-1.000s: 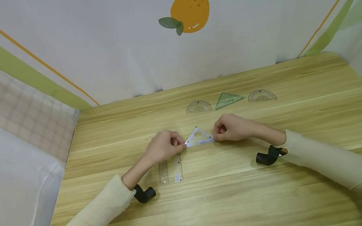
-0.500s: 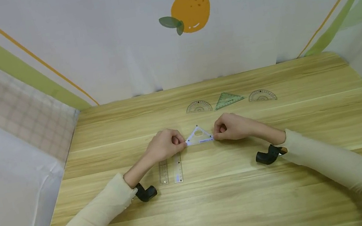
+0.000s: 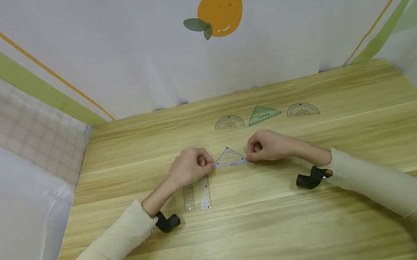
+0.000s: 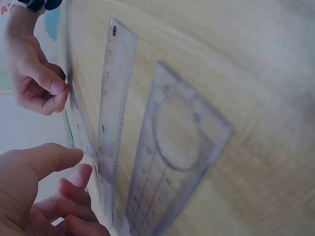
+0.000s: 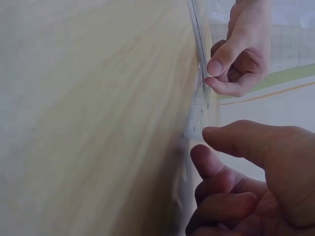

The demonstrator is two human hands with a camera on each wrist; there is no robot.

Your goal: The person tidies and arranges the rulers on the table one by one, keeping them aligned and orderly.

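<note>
A clear set square lies on the table between the two hands, its apex pointing away from me. My left hand is at its left corner, and my right hand at its right corner. In the wrist views each thumb stands slightly apart from its index finger, with the corners just beyond the fingertips. Partly under my left hand lie two clear rulers: a plain ruler and, left of it, a ruler with a round cutout. Their far ends are hidden in the head view.
Beyond the hands, a row holds a clear protractor, a green set square and a second clear protractor. A printed curtain stands behind the table's far edge.
The set square has come down flat onto the table and its bright glare has faded. Both hands stay at nearly the same spots, at its corners.
</note>
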